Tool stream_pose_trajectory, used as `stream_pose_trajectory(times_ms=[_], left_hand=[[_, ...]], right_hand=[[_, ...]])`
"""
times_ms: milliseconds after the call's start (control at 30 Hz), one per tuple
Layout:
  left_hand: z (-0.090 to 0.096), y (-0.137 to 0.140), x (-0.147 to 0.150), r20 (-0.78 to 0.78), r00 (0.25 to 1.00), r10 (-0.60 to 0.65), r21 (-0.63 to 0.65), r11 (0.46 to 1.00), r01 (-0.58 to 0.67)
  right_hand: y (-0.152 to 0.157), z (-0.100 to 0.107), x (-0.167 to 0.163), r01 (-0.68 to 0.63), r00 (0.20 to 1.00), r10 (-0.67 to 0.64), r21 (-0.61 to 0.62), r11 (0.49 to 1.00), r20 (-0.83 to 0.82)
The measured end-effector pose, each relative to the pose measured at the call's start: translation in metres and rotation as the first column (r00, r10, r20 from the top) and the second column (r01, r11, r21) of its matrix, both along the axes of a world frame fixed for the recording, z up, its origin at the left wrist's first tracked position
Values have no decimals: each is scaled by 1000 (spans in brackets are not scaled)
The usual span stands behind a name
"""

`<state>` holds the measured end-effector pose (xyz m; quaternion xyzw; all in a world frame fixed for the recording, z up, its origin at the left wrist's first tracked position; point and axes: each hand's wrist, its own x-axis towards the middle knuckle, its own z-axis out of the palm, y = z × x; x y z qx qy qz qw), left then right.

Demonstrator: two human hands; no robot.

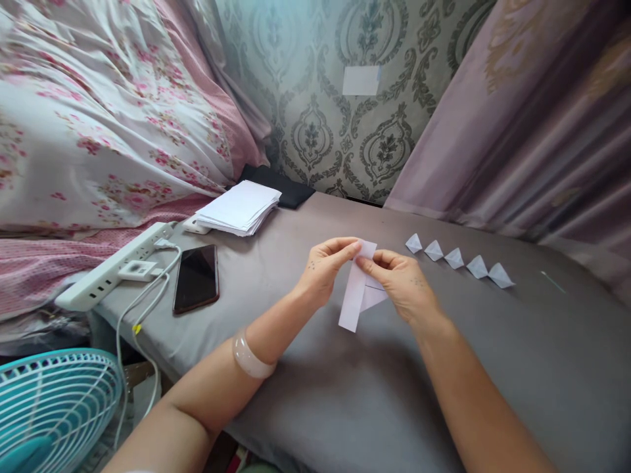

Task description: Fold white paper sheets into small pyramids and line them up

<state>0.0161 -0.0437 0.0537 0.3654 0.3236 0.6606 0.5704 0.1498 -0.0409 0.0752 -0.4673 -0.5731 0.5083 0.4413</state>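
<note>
A white sheet of paper (pixel 353 302), folded so that a long strip and a slanted flap show, is held up above the grey surface. My left hand (pixel 323 266) pinches its top edge between thumb and fingers. On the right side, my right hand (pixel 401 279) grips the same paper with the thumb pressed on its front; a dark line runs across the flap beside it. Some of my fingers are hidden behind the paper. Several small folded white paper pieces (pixel 453 258) stand in a slanting row to the right.
A stack of white paper (pixel 239 205) lies at the back left by a black flat item (pixel 280 186). Nearer are a phone (pixel 196 279) and a white power strip (pixel 116 266) with cables. A turquoise fan (pixel 54 407) stands lower left. A thin pale stick (pixel 553 282) lies far right.
</note>
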Motion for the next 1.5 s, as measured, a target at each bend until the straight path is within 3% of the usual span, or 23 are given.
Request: stream_pose_trajectory(times_ms=[233, 467, 700, 1000, 1133, 1300, 1500], left_hand=[[-3, 2, -2, -12, 1000, 17, -62, 998, -18], [1, 3, -4, 99, 994, -40, -168, 984, 56], [5, 3, -7, 111, 993, -46, -155, 986, 63], [5, 2, -8, 119, 992, -34, -134, 990, 50], [6, 3, -8, 118, 993, -21, -127, 991, 36], [5, 3, -8, 130, 991, -5, -124, 992, 21], [3, 4, -9, 110, 994, -15, -73, 997, 23]], right_hand=[[-3, -1, -5, 31, 998, -39, 185, 982, 39], [-3, -5, -6, -30, 999, 23, 227, 973, 37], [-5, -6, -9, -8, 999, -1, 238, 971, 36], [-10, -3, -12, 21, 976, -96, 350, 937, 197], [-11, -5, -13, -6, 947, -146, 470, 883, 287], [-12, -6, -12, -112, 893, -211, 650, 752, 398], [-13, -5, -8, -203, 789, -318, 712, 673, 526]])
